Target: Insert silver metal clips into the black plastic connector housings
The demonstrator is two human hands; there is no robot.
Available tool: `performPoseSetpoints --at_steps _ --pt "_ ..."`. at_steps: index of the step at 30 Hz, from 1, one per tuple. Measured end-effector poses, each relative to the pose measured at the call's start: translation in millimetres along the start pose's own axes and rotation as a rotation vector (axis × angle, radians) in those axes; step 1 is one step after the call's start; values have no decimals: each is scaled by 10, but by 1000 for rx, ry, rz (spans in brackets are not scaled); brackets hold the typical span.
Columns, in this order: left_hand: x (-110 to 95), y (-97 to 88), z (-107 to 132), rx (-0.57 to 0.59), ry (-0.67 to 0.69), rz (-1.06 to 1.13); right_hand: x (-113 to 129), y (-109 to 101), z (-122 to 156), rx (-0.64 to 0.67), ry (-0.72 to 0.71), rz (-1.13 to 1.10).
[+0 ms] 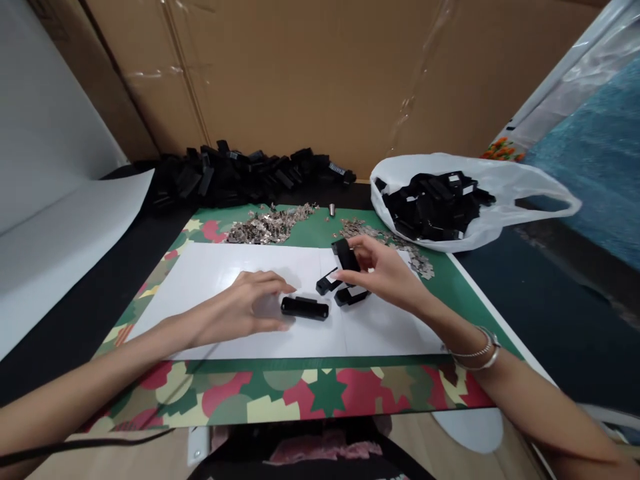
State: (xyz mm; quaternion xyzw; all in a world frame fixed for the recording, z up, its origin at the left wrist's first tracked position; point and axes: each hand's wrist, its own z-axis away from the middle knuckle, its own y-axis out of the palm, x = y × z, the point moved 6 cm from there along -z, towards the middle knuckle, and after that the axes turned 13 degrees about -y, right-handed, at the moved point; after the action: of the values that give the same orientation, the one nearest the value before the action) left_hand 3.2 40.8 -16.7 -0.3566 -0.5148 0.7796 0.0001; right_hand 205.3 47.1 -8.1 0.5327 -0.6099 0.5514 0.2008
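Observation:
My left hand [255,303] is over the white sheet [215,280], its thumb and fingers spread in a C shape. Just right of its fingertips lies a long black plastic part [305,309], which the hand does not appear to grip. My right hand [377,270] is closed on another black plastic part [345,255], pinched between thumb and fingers and tilted up. Beneath that hand two more black parts rest on the sheet: one with a white label [327,283] and one nearer me [351,295]. The right fingers partly cover these.
Small metal pieces lie in a left heap [273,225] and a right heap [367,231], with a little metal cylinder [332,209] between them. Behind is a pile of black parts [240,175]. A white plastic bag [495,230] at right holds more. Cardboard [300,80] stands behind.

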Motion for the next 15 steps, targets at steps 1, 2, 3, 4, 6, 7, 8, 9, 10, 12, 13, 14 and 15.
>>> performPoseSetpoints --at_steps 1,2,3,4,6,7,8,9,10,12,13,14,15 --pt "7 27 -5 -8 17 -18 30 -1 -46 15 -66 112" --pt "5 56 -7 -15 46 -35 66 22 -100 43 -137 220" --pt "-4 81 -6 -26 87 -50 104 66 -160 78 -216 324" --pt "-18 99 0 -48 132 -64 143 130 -221 117 -297 427" --pt "-50 124 26 -100 224 -103 212 298 -331 211 -448 636" --pt "-66 138 45 -119 266 -125 240 393 -373 274 -514 734" --pt "-79 149 64 -137 299 -144 264 484 -401 350 -574 818" --pt "-89 161 82 -148 324 -161 285 555 -413 430 -622 881" --pt "-95 174 99 -153 341 -172 305 591 -413 500 -657 924" --pt "-104 196 125 -154 363 -176 355 509 -394 539 -685 947" --pt "-108 208 133 -148 370 -173 376 381 -385 486 -673 934" --pt "-110 218 138 -144 376 -167 376 205 -373 405 -639 911" --pt "-112 225 140 -143 381 -160 349 -10 -353 295 -587 881"
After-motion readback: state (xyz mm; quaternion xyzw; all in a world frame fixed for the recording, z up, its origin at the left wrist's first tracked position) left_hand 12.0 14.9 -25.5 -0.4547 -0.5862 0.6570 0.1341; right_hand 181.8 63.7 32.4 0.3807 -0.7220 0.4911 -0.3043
